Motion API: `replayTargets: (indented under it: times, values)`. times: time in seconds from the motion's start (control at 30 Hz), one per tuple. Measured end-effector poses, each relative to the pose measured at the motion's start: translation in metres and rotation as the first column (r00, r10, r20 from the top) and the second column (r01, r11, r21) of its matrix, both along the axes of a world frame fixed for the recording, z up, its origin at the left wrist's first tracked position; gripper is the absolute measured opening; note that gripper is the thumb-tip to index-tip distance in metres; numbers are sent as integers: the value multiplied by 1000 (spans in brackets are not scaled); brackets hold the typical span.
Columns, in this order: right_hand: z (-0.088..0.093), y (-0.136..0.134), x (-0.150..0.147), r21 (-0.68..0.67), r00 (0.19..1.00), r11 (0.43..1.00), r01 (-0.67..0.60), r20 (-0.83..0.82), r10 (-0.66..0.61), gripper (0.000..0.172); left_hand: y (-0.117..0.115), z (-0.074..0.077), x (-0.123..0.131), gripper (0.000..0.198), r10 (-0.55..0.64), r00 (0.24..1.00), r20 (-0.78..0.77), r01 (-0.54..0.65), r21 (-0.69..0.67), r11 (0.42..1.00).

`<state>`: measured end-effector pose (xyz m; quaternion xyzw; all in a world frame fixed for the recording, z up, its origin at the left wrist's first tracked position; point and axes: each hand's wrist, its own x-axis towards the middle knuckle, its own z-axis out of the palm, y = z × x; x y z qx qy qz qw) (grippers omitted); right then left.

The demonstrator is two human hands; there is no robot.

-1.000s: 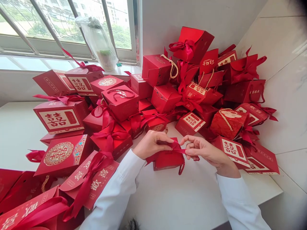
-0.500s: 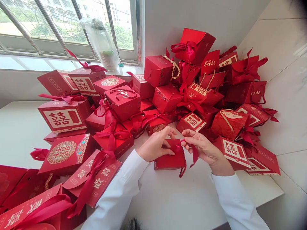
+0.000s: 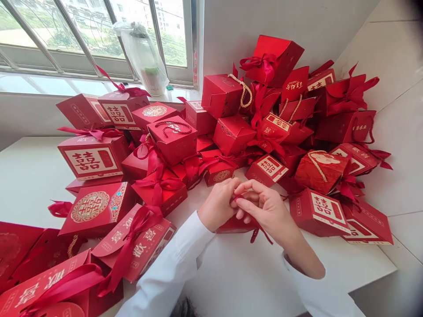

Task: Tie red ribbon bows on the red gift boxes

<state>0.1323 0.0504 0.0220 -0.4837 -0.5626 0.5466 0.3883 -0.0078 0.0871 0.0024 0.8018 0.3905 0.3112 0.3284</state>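
Head view has both hands close together over a small red gift box [image 3: 236, 226], which lies on the white tabletop [image 3: 33, 176] just below them. Left hand [image 3: 218, 204] and right hand [image 3: 267, 209] each keep a narrow grip, pinching its red ribbon [image 3: 236, 198]. Double-happiness gift boxes [image 3: 231, 135] are heaped just beyond, near the window [image 3: 92, 39].

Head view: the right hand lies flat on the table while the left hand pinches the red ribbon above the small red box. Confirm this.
Wrong: the right hand is not flat on the table; the head view shows it raised, pinching the red ribbon with the left hand above the small red box.
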Motion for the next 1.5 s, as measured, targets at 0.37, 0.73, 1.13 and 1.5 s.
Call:
replayTargets:
  times: [0.37,0.73,1.13,1.5]
  values:
    - [-3,-2,52,50,965,976,214,145,-219,21,5,2,-9,31,-117,993,6,116,-212,970]
    - [-21,30,72,-226,978,964,137,-125,-168,28,19,-3,-21,6,-292,956,29,294,-105,950]
    - [-18,28,88,-172,921,983,-69,367,129,30,23,-1,-28,10,-348,937,-16,346,-76,935]
    - [-19,37,81,-117,895,989,-87,428,129,31,23,-6,-23,11,-337,941,19,337,-101,936]
